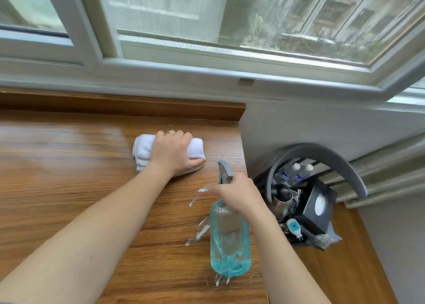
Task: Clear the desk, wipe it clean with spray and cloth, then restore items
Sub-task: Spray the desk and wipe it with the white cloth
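Observation:
A folded white cloth [143,150] lies on the brown wooden desk [69,177] near its far right corner. My left hand [173,153] presses flat on top of the cloth and grips it. My right hand [234,194] holds a clear blue-tinted spray bottle [230,239] by its neck, just above the desk near the right edge. The bottle's grey trigger head [225,169] points toward the cloth. A little blue liquid sits in the bottle's bottom. Wet streaks show on the wood beside the bottle.
A grey chair [345,163] to the right of the desk holds two water bottles [295,172], a black kettle [282,198], a black tissue box [318,204] and a small plug device [294,226]. A window sill and window [207,27] run behind the desk.

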